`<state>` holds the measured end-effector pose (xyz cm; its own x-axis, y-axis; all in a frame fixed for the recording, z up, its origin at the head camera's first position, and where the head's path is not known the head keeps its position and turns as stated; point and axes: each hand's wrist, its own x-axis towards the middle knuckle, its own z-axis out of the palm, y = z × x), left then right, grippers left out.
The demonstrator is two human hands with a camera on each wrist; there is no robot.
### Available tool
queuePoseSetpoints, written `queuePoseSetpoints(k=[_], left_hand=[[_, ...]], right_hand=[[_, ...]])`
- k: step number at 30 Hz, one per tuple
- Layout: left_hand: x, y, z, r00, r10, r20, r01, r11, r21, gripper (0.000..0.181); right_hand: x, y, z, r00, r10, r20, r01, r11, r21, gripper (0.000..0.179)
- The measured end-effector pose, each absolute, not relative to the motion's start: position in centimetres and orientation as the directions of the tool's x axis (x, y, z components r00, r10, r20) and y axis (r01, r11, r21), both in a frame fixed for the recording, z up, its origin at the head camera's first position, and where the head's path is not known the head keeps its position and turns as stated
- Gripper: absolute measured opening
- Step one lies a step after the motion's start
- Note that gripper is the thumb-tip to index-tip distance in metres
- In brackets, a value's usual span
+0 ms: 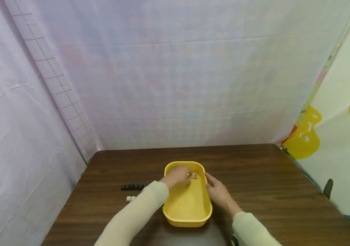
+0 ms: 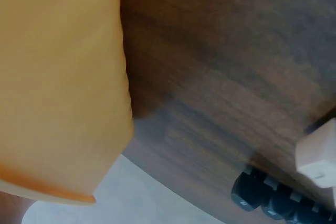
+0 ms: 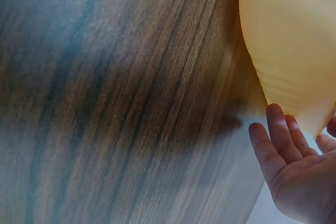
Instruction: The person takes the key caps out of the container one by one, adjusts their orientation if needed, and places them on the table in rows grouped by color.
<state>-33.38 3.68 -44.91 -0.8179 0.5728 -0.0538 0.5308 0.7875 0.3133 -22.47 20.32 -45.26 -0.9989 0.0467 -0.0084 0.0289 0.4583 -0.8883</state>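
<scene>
A yellow plastic basin [image 1: 187, 205] sits on the brown table. My left hand [image 1: 178, 177] reaches inside it near the far end, thumb and fingers curled about a small pale printed tile [image 1: 190, 176]. A similar tile [image 1: 195, 176] lies just right of it on the basin floor. The left wrist view shows only the basin's outer wall [image 2: 58, 87]; that hand is hidden there. My right hand [image 1: 219, 194] holds the basin's right side by the rim. In the right wrist view its fingers [image 3: 283, 137] lie along the outer wall, with the thumb near the rim.
Left of the basin, a row of black cube-like pieces [image 1: 133, 187] stands on the table [image 1: 254, 171]. White pieces [image 1: 129, 199] lie nearer, partly behind the left sleeve [image 1: 138, 215]. A pale curtain [image 1: 178, 85] hangs behind the table.
</scene>
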Motion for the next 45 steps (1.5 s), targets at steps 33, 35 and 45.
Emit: queuePoseSetpoints(k=[33, 35, 45], left_hand=[[-31.3, -0.3, -42.4, -0.740, 0.653, 0.164, 0.644, 0.616, 0.453, 0.022], [-31.0, -1.1, -41.9, -0.752, 0.633, 0.185, 0.633, 0.614, 0.472, 0.023], [-29.4, -7.5, -40.9, -0.876, 0.427, 0.225, 0.454, 0.572, 0.683, 0.019]], right_hand=[[-22.3, 20.4, -45.0, -0.999, 0.049, -0.007, 0.032, 0.526, -0.850, 0.051], [-22.3, 20.5, -45.1, -0.999, 0.048, -0.014, 0.037, 0.526, -0.850, 0.051], [-22.4, 20.4, -45.1, -0.999, 0.031, -0.023, 0.035, 0.504, -0.863, 0.052]])
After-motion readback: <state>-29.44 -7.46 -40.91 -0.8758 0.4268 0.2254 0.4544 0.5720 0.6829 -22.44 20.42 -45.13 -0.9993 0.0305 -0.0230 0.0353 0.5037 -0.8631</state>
